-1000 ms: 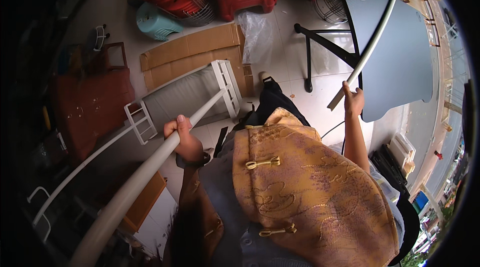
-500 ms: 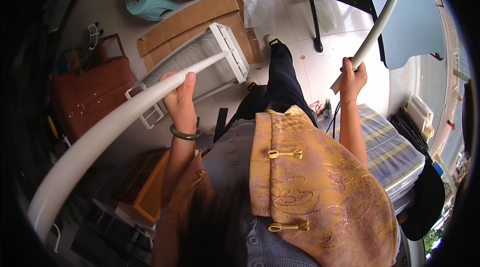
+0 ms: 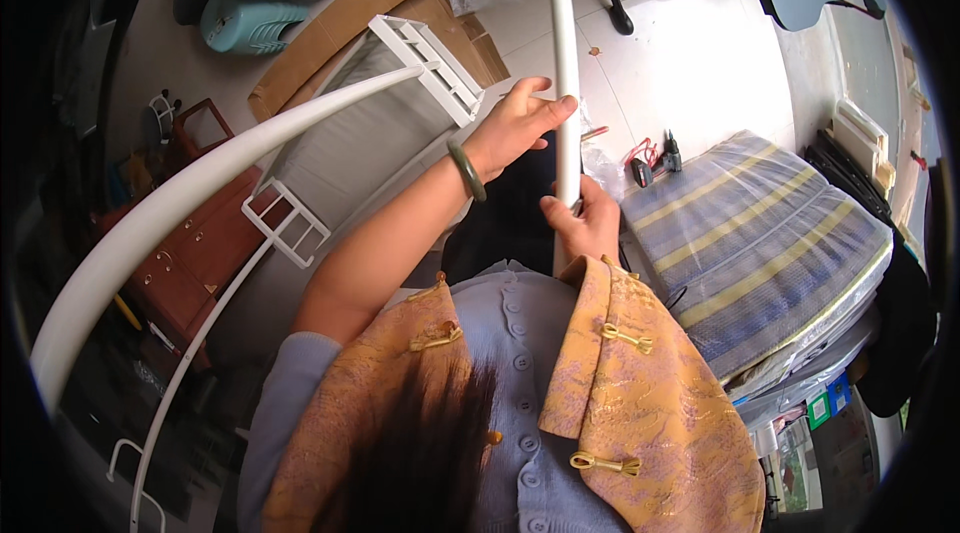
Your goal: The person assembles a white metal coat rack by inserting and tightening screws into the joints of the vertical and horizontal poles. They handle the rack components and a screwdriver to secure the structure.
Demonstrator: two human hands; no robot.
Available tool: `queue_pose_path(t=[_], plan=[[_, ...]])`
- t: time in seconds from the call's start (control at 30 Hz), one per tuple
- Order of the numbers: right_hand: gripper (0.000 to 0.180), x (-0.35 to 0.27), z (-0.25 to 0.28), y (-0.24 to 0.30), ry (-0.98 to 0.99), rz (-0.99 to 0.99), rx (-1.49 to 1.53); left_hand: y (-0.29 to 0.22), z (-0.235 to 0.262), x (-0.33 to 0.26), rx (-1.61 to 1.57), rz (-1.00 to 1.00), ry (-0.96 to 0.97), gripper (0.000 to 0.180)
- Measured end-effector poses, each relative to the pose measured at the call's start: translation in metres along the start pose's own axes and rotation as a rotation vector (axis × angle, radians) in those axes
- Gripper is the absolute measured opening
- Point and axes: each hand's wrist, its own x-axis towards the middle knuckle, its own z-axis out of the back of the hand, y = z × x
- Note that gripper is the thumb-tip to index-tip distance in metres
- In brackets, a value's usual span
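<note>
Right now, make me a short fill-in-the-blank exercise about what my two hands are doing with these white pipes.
1. The right hand grips the straight white pipe from ____ the left hand.
2. A ____ bangle sits on the left wrist.
3. The long curved white pipe is held by ____ hand.
4. The cordless drill lies on the floor beside the ____ mattress.

Missing words: below; green; neither; striped

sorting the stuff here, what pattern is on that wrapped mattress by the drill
Blue-grey with yellow stripes on the mattress, seen in the head view.
</note>
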Motion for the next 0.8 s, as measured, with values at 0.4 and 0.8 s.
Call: queue_pose_path(t=[0.4,0.8], plan=[[0.017,0.136,-0.044,-0.128,0.19,-0.244,-0.015,0.129,0.084,-0.014,0.147,0.23,-0.327,0.019],[0.061,0.459,-0.252,-0.536,0.089,-0.511,-0.16,0.313,0.113,0.042,0.078,0.373,-0.41,0.016]])
